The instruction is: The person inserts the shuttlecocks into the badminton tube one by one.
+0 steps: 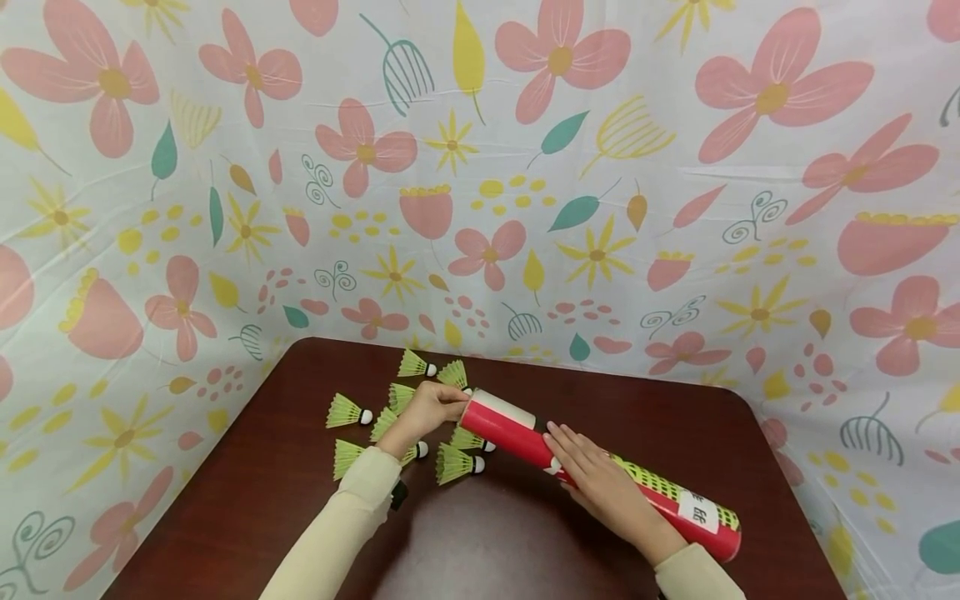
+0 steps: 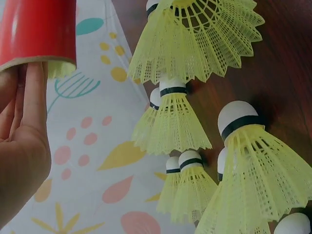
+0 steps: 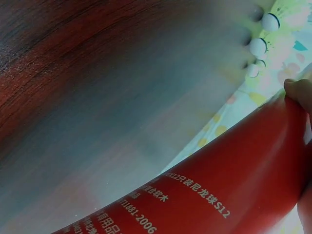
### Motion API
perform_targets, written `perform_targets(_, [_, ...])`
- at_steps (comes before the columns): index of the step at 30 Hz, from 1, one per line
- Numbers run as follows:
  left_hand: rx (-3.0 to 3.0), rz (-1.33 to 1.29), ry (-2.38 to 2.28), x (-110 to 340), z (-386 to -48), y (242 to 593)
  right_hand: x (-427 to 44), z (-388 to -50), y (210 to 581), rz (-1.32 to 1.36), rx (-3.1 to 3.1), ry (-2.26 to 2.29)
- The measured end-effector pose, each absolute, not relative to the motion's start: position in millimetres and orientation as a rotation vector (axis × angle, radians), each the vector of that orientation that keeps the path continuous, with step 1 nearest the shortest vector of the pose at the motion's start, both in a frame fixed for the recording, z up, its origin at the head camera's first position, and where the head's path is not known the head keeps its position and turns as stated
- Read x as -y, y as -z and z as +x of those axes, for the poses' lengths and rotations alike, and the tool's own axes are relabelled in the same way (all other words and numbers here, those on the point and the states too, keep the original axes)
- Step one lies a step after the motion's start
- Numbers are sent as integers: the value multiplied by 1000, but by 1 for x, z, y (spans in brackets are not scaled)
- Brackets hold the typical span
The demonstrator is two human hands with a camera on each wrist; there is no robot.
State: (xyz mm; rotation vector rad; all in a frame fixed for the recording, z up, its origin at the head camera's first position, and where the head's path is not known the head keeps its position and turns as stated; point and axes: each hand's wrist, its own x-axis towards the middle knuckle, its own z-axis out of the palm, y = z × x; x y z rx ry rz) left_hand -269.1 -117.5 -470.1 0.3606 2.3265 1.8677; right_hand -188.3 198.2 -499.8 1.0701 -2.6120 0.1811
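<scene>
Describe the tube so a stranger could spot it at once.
Start with the dark brown table. Toward its right side in the head view, the right hand holds the tube. It is the only long red cylinder, while its neighbours are short yellow shuttlecocks with white tips.

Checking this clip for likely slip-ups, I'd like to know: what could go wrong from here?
The yellow skirt showing at the mouth of the red tube might snag or bend against the edge. If the right hand loosens its grip, the tube could shift or roll. Loose shuttlecocks lie near the left hand, so a careless move might knock some.
</scene>
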Motion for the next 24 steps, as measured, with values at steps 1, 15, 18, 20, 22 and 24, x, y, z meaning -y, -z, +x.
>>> perform_targets(1, [-2303, 352, -1890, 119, -269, 470, -199, -189, 500, 1069, 2607, -182])
perform_targets(15, [-2359, 220, -1947, 144, -251, 481, -204, -192, 503, 1064, 2576, -208])
perform_targets(18, [-2389, 187, -1954, 149, -244, 487, -205, -192, 504, 1051, 2585, -209])
perform_targets(20, [-2428, 163, -1938, 151, -239, 491, -205, -192, 505, 1040, 2589, -201])
perform_targets(22, [-2479, 127, -1906, 152, -234, 495, -206, -192, 506, 1035, 2591, -202])
perform_targets(24, [-2532, 97, -1862, 153, -229, 500, -206, -192, 506, 1035, 2588, -202])
